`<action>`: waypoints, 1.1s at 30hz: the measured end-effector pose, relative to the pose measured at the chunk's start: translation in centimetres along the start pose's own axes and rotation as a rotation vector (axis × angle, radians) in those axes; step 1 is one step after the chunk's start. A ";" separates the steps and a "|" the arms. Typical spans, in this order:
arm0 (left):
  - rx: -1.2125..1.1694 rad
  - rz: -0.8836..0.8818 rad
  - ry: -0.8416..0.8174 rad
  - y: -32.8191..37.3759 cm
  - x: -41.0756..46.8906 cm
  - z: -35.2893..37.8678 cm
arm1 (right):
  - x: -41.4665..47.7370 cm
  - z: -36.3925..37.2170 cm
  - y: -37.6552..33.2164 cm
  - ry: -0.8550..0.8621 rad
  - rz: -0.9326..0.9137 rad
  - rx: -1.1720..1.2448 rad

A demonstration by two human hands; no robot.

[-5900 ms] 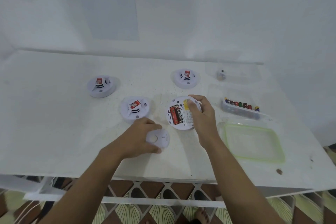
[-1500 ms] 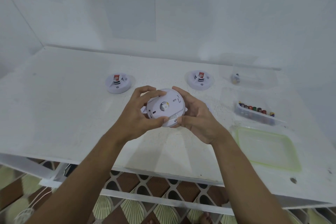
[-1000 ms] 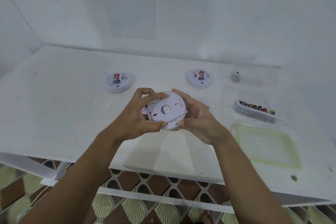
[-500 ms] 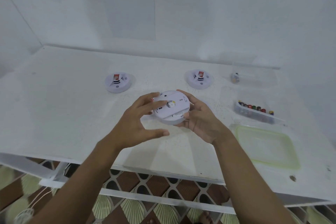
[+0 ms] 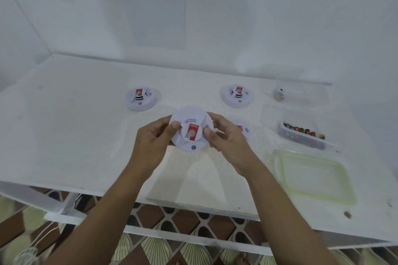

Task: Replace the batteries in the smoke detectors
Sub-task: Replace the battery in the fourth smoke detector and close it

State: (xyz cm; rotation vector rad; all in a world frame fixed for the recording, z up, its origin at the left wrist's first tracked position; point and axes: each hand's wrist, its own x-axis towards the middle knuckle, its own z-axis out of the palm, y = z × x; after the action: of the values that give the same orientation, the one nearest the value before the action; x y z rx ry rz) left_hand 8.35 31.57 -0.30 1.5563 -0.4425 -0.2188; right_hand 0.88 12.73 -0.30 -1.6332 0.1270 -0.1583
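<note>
Both hands, left hand (image 5: 154,143) and right hand (image 5: 226,143), pinch the smoke detector (image 5: 192,128) by opposite rims above the table (image 5: 86,146); it looks light, rigid, smooth plastic, best gripped at the rim.

White table (image 5: 86,135) bears three smoke detectors (image 5: 141,98); battery tray (image 5: 301,135); green-rimmed lid (image 5: 314,175).

detector (image 5: 191,129) between hands, battery tray (image 5: 301,135) right
</note>
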 end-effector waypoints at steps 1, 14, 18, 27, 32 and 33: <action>-0.061 -0.044 0.012 0.0 0.0 0.2 | 0.0 0.3 0.0 0.026 0.004 -0.006; -0.041 -0.107 -0.151 -0.8 -0.4 0.6 | 0.1 2.4 0.8 0.263 0.049 0.037; -0.002 -0.133 -0.149 -0.9 -0.2 0.7 | -0.3 2.5 1.2 0.257 0.044 0.042; 0.008 -0.131 -0.162 -1.1 -0.4 0.7 | -0.8 2.6 1.4 0.254 0.038 0.062; 0.007 -0.135 -0.165 -1.3 -0.4 0.7 | -0.7 2.5 1.5 0.253 0.053 0.060; 0.009 -0.137 -0.165 -1.3 -0.4 0.7 | -0.7 2.5 1.5 0.251 0.055 0.058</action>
State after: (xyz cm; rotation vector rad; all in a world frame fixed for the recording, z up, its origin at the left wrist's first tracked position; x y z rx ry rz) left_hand 7.86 31.11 -1.68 1.5853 -0.4669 -0.4540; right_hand 0.67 15.21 -1.98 -1.5458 0.3560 -0.3220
